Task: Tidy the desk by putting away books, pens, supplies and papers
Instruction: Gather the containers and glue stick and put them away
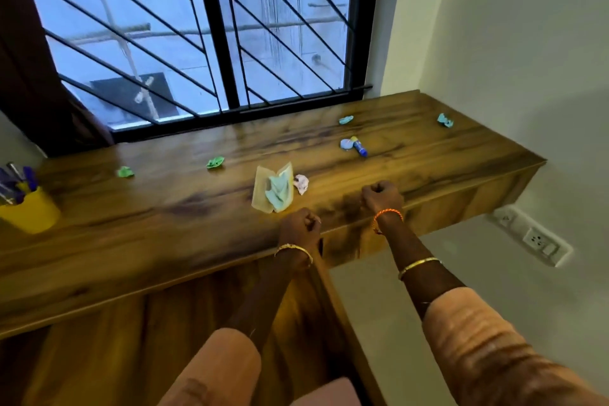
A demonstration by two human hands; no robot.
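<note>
STEP: paper scraps remained on tabletop (164,217) | GRIP: my left hand (300,223) and right hand (382,197) were clenched, apparently empty | NEXT: likely release, pinch white crumpled paper (301,183).

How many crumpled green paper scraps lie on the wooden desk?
2. One crumpled green paper scrap lies left of centre toward the yellow pen cup; the other lies right of it, nearer the window. The paler blue-green scraps are not counted.
</note>
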